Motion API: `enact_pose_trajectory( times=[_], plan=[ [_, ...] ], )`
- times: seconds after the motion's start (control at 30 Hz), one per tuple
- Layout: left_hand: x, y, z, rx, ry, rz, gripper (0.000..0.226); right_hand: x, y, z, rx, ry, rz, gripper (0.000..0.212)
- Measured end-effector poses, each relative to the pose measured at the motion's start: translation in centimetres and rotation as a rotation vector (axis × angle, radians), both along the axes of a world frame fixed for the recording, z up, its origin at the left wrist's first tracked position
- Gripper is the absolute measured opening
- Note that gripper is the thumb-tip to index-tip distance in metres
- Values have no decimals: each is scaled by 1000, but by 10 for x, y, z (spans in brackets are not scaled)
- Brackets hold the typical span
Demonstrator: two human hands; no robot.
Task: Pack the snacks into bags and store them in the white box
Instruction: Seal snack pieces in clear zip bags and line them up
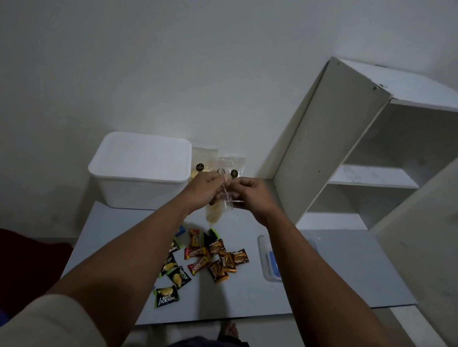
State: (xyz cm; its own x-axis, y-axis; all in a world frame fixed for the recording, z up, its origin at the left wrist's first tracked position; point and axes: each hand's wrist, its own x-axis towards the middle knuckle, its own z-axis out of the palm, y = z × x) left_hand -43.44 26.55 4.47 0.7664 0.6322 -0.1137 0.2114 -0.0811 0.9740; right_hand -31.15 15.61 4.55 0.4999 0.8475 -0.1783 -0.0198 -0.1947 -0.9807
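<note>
Above table (325, 263), two hands (204, 189), one bag (220, 202)

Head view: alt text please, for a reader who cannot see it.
Both hands, left hand and right hand, pinch a clear bag of pale snacks above a grey table. Wrapped snacks lie scattered below; a lidded white box and more filled bags stand against the wall, beside a white shelf unit.
</note>
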Motion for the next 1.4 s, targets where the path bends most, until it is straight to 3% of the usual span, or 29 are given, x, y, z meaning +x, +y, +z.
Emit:
enact_pose_trajectory(
  times=[0.17, 0.37, 0.53, 0.7, 0.8, 0.93, 1.13, 1.27, 1.4],
  plan=[
    [4, 1, -1, 3, 26, -28, 35, 4, -2, -7, -8, 14, -9, 24],
    [20, 3, -6, 236, 92, -21, 32, 9, -3, -4, 11, -68, 7, 20],
    [28, 8, -11, 287, 82, -101, 31, 22, 0, -3, 10, -109, -30, 9],
    [45, 10, -26, 350, 118, -114, 23, 41, 8, -11, 5, -133, -82, 17],
    [60, 14, -27, 317, 120, -137, 22, 56, 10, -19, -4, -89, -108, 24],
    [90, 22, -35, 222, 128, -129, 23, 85, 15, -28, -47, -45, -113, 12],
    [140, 34, -56, 88, 123, 17, 9, 140, 25, -39, -178, -39, -59, 10],
    [167, 46, -73, 136, 132, 93, 40, 186, 28, -46, -232, 13, -14, 17],
    [189, 49, -95, 62, 232, -53, 15, 225, 36, -54, -209, 111, -13, 15]
  ],
)
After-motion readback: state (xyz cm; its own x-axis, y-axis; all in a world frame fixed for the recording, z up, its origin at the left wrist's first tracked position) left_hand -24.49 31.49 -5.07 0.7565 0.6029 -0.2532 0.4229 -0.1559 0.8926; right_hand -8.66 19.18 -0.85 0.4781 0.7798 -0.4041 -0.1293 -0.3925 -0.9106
